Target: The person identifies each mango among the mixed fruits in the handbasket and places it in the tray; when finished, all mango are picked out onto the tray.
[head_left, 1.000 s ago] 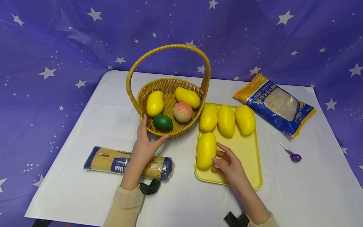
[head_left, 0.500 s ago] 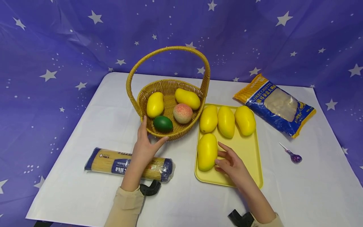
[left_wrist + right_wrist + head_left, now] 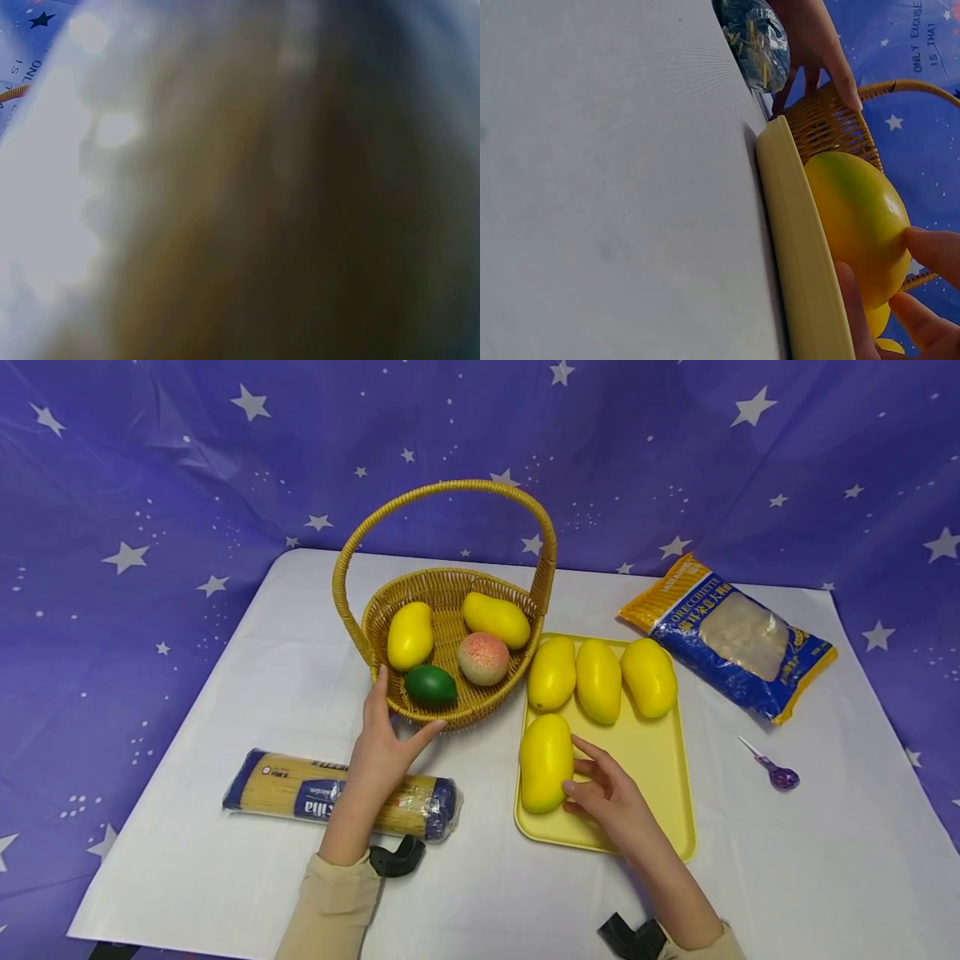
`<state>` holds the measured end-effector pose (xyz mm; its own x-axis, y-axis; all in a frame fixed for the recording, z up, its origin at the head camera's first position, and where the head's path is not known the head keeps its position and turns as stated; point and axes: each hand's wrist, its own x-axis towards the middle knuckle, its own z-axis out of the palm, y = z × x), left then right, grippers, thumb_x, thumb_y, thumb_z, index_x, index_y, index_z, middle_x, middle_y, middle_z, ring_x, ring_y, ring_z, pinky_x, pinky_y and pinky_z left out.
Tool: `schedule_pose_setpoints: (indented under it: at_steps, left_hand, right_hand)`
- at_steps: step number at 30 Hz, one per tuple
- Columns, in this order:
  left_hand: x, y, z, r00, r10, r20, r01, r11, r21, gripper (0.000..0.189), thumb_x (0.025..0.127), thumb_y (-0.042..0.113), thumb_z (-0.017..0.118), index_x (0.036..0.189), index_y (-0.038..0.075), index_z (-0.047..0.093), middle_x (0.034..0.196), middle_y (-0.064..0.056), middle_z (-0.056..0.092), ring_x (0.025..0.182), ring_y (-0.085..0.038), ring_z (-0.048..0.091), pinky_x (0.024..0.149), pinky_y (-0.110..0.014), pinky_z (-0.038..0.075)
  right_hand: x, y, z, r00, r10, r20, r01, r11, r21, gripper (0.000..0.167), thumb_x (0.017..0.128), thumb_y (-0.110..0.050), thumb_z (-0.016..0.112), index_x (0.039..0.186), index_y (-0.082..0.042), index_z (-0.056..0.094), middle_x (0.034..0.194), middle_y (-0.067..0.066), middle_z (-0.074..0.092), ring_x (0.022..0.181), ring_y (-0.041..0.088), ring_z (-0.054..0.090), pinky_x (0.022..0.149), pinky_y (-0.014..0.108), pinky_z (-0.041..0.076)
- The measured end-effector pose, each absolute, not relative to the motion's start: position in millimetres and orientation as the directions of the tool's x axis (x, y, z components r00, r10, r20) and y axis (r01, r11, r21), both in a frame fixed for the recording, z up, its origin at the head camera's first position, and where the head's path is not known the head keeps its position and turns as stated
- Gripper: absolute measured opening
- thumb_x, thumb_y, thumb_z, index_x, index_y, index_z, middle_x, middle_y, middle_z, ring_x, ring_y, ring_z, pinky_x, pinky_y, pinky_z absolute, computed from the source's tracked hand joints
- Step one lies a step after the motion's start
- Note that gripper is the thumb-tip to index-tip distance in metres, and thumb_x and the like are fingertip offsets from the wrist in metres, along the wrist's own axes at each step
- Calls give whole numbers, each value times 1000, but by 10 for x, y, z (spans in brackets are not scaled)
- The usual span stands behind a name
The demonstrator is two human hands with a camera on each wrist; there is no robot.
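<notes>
Since the earlier frames almost nothing has moved; the right hand (image 3: 611, 793) has only shifted slightly against the near yellow mango (image 3: 546, 762). Its fingers curl against this mango's side, on the flat yellow plastic tray (image 3: 660, 777). The left hand (image 3: 382, 747) rests spread on the rim of the woven wicker basket (image 3: 450, 585), steadying it.

The mango looks smooth and round, so I think it could slip or roll off the tray's low edge if the grip is loose. The tray carries three more yellow mangoes (image 3: 597, 678). The basket contains two yellow mangoes (image 3: 410, 634), a green mango (image 3: 431, 685) and a pink peach (image 3: 483, 657).
</notes>
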<state>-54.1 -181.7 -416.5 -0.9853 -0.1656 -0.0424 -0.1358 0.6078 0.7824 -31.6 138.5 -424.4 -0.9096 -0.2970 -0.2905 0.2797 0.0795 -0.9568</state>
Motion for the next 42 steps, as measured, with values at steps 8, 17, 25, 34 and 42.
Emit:
schedule_pose_setpoints:
  at_steps: [8, 17, 25, 34, 42]
  left_hand:
    - [-544, -1826, -4145, -985, -168, -41, -137, 611, 780, 112, 78, 63, 69, 154, 36, -8, 161, -8, 3, 142, -37, 18, 107, -59, 28]
    - [-537, -1836, -4121, -984, -175, -33, -134, 609, 782, 111, 78, 64, 69, 154, 36, -8, 160, -9, 4, 142, -37, 18, 107, -60, 27]
    - [-540, -1850, -4128, -983, -179, -37, -141, 612, 778, 110, 78, 64, 68, 153, 38, -8, 160, -9, 3, 141, -38, 19, 106, -60, 28]
    - [-537, -1834, -4142, -985, -167, -54, -146, 613, 776, 110, 78, 66, 67, 153, 37, -9, 160, -10, 3, 140, -41, 21, 105, -61, 30]
    - [-516, -1813, -4159, -983, -175, -54, -151, 607, 780, 112, 76, 67, 67, 153, 37, -8, 160, -10, 4, 140, -41, 23, 105, -59, 30]
  right_hand:
    - [-306, 1409, -4182, -916, -253, -312, 274, 176, -946, 70, 90, -18, 70, 150, -23, 34, 132, 19, 49, 92, 23, 64, 80, 32, 56]
    - [-315, 1546, -4111, -936, -209, -282, 231, 235, -944, 75, 90, -18, 70, 153, -19, 29, 138, 20, 45, 93, 21, 64, 77, 29, 56]
    - [-638, 1716, -3708, -981, -193, -10, -38, 244, -969, 67, 94, -9, 64, 152, -14, 31, 134, 19, 46, 93, 9, 63, 76, 23, 55]
    - [-1331, 1459, -3102, -937, -280, 206, -288, 289, -913, 63, 94, -12, 63, 150, -26, 38, 135, 13, 51, 97, 15, 63, 75, 24, 55]
    - [-1836, 1001, -3145, -917, -394, 63, -267, 488, -831, 62, 92, -35, 67, 148, -32, 40, 137, 8, 52, 108, 26, 60, 88, 43, 52]
